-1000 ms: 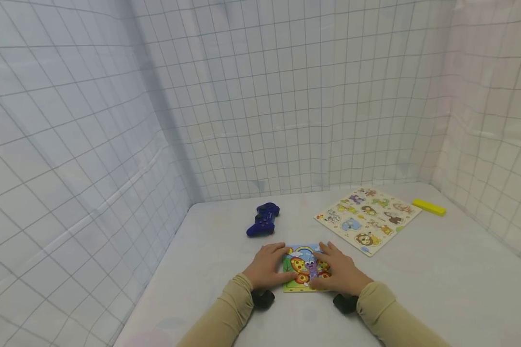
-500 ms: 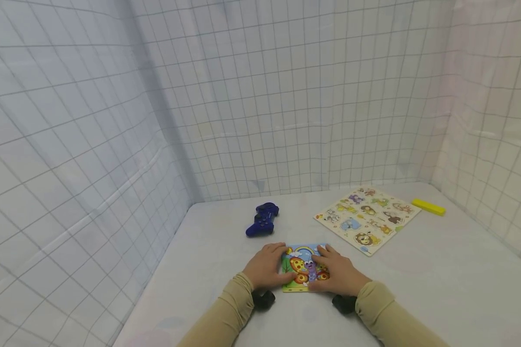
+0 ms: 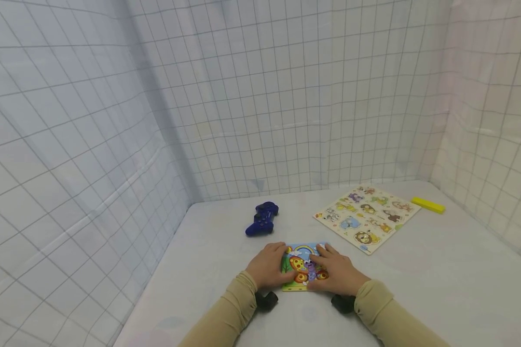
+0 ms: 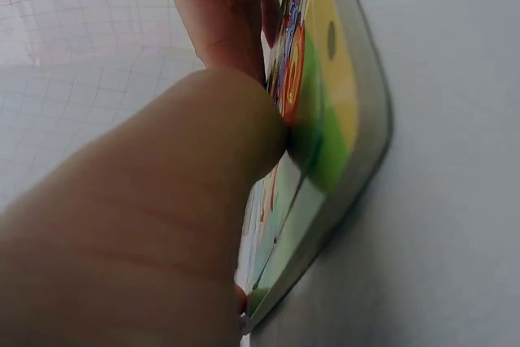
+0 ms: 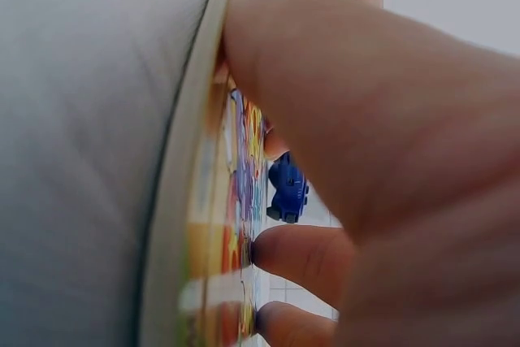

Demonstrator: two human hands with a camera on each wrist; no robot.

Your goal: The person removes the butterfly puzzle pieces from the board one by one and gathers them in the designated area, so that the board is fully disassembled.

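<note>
A small puzzle board with a butterfly and a rainbow lies flat on the white tabletop in the head view. My left hand rests on its left side, thumb on the picture and fingertips by the upper left corner. From the right, my right hand presses thumb and fingertips on the picture, hiding much of the right wing. In the left wrist view, the left thumb touches the board's green lower corner. The right wrist view shows spread right fingertips touching the board's face.
Beyond the hands lies a blue game controller. A larger animal puzzle board sits at the back right, with a yellow bar beside it. Grid-patterned white curtains enclose the table on the left, back and right.
My right hand has shifted slightly left across the board. The left hand stays nearly in place, and the board has barely moved.
</note>
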